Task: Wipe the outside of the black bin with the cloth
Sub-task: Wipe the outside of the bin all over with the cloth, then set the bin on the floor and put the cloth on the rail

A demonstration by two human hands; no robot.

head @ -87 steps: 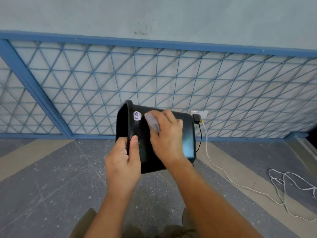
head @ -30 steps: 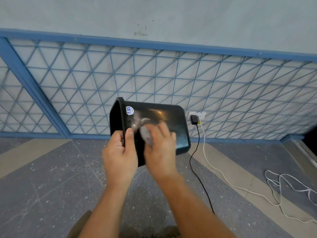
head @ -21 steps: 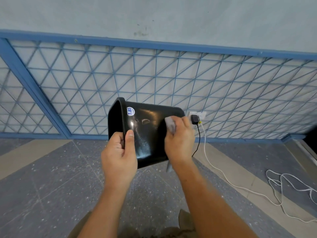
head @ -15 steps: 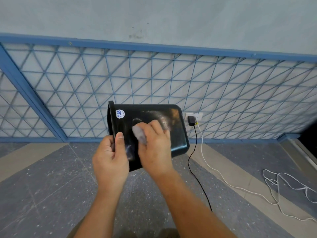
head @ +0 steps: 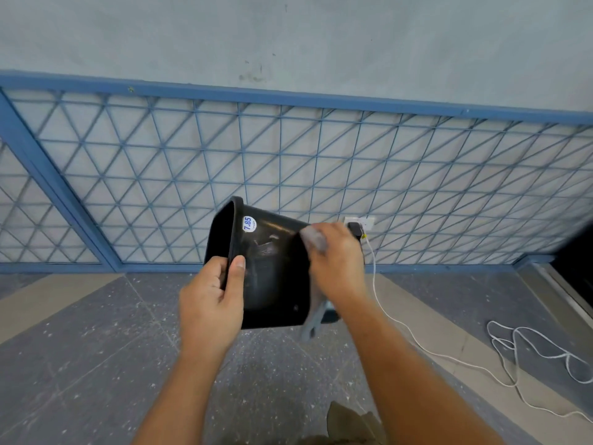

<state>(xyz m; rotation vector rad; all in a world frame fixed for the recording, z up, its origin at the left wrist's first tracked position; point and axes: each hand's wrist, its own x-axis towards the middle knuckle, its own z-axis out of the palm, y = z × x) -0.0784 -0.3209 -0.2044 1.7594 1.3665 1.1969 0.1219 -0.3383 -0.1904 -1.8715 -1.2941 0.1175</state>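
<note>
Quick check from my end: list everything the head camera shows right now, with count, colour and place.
bin: 1, black, held up on its side, centre
sticker: 1, white with blue print, on bin near rim
cloth: 1, grey, pressed on bin under right hand, tail hanging below
charger: 1, black, in wall socket right of bin
cable: 1, white, from socket across floor to the right
grille: 1, blue, along wall
left hand: gripping bin rim
right hand: holding cloth on bin
</note>
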